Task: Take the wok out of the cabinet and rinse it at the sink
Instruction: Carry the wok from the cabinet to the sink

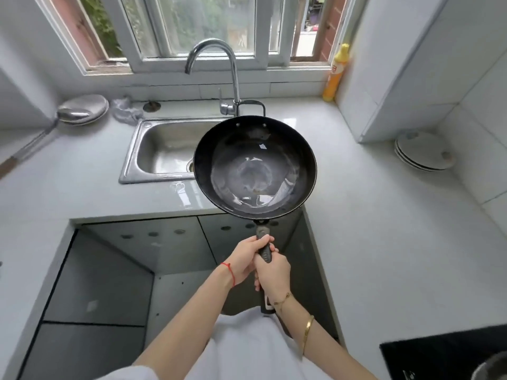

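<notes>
Round black metal wok point(255, 167), long dark handle, small loop handle on far rim: held level, open side up, just ahead of both hands. Bowl wet, shiny, greyish worn centre. Rectangular stainless steel sink point(162, 149): beyond the hands, left, partly under the wok.

wok point(255, 167) hides sink point(162, 149) right half and faucet point(230, 78) base. Pot point(493, 366) at 5 o'clock cut by frame edge. Ladle handle point(16, 157) cropped at 9.

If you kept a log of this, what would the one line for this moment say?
phase: carrying to sink | wok: level, over sink's right edge | left hand, right hand: both on handle | faucet: off
</notes>
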The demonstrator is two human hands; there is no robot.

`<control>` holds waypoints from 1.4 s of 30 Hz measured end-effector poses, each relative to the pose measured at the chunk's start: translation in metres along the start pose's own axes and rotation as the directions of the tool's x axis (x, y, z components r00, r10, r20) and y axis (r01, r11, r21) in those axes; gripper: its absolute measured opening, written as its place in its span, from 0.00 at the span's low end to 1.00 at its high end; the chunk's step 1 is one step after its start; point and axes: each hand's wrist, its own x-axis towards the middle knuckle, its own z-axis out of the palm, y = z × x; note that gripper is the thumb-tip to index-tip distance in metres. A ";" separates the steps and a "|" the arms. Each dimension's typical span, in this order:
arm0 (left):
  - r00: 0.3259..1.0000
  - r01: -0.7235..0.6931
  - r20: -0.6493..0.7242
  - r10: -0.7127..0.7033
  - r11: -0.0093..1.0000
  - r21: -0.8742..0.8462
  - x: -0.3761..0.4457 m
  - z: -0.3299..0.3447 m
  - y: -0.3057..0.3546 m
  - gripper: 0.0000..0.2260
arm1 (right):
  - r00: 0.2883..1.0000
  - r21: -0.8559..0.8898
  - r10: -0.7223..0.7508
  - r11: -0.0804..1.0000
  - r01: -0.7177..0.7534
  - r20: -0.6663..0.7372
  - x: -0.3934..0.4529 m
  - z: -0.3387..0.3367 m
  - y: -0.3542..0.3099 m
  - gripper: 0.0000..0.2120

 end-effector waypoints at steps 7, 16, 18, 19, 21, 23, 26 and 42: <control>0.995 -0.039 -0.090 0.037 0.999 -0.015 0.008 -0.038 0.026 0.09 | 0.995 -0.042 -0.040 0.998 0.044 0.095 0.023 0.039 -0.023 0.12; 0.995 -0.028 -0.102 0.017 0.995 -0.100 0.039 -0.107 0.089 0.09 | 0.990 -0.040 -0.047 0.998 0.052 0.130 0.065 0.112 -0.073 0.11; 0.995 -0.017 -0.102 0.005 0.993 -0.115 0.047 -0.125 0.104 0.09 | 0.990 -0.029 -0.041 0.999 0.046 0.137 0.073 0.130 -0.087 0.11; 0.995 -0.013 -0.101 0.001 0.993 -0.115 0.051 -0.135 0.111 0.09 | 0.989 -0.025 -0.036 0.999 0.040 0.142 0.077 0.140 -0.093 0.12; 0.995 -0.006 -0.095 -0.005 0.993 -0.115 0.059 -0.155 0.125 0.08 | 0.989 -0.018 -0.026 0.999 0.029 0.148 0.084 0.159 -0.103 0.12; 0.996 0.005 -0.086 -0.014 0.994 -0.107 0.065 -0.173 0.137 0.08 | 0.989 -0.017 -0.017 1.000 0.020 0.148 0.090 0.178 -0.113 0.12; 0.997 0.021 -0.073 -0.029 0.994 -0.111 0.074 -0.197 0.153 0.08 | 0.989 -0.007 -0.009 1.000 0.010 0.145 0.100 0.203 -0.126 0.11; 0.989 0.143 -0.011 -0.144 0.987 -0.077 0.110 -0.265 0.191 0.09 | 0.996 -0.066 0.011 0.998 -0.005 0.091 0.126 0.269 -0.153 0.05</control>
